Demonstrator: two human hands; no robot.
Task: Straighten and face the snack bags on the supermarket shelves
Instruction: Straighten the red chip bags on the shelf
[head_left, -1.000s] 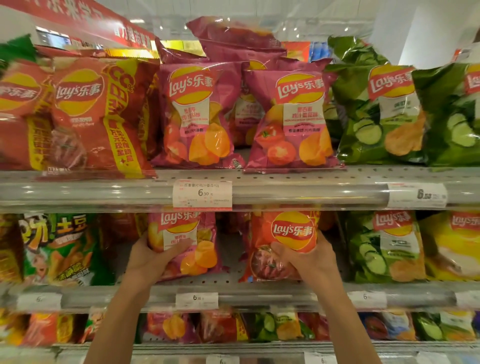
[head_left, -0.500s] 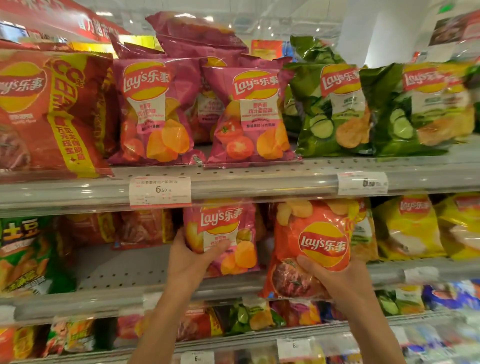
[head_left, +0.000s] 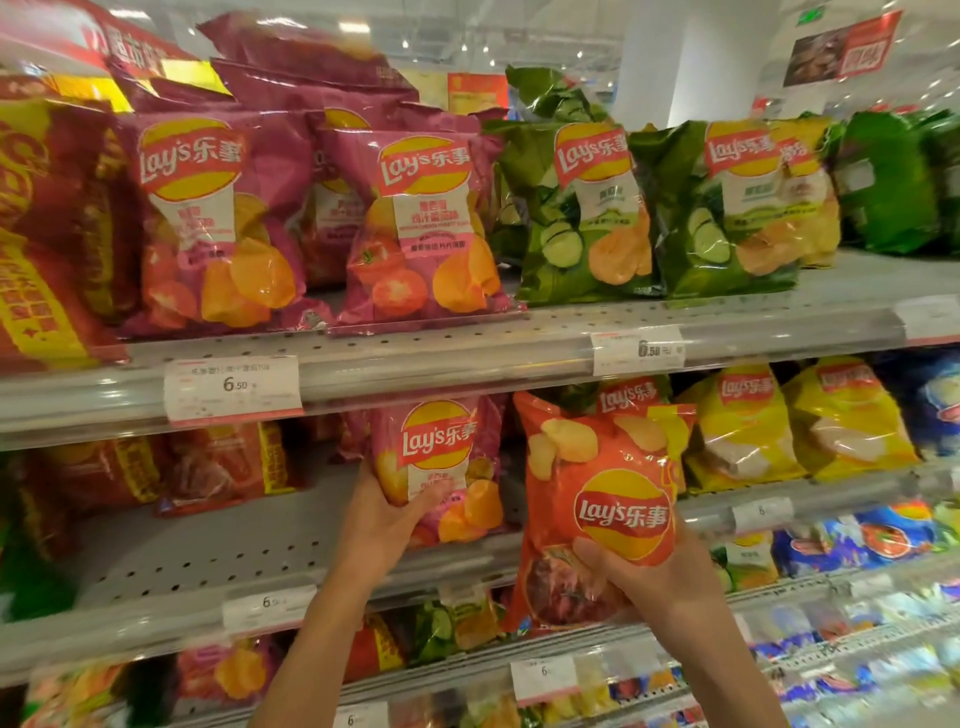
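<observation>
Shelf front (head_left: 467, 364): fingers (head_left: 597, 558) gripping red bag (head_left: 597, 499)

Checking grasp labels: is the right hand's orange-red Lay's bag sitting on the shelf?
No, the right hand holds the orange-red Lay's bag out in front of the shelf edge.

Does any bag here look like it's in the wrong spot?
Yes. The orange-red crinkly chip bag gripped by the right hand hangs off the middle shelf, in front of green and yellow bags. The left hand holds a pink tomato-flavour bag.

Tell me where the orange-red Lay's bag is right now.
Head view, right of centre: the orange-red bag is gripped by the right hand in front of the middle shelf, right of the pink bag.
</observation>
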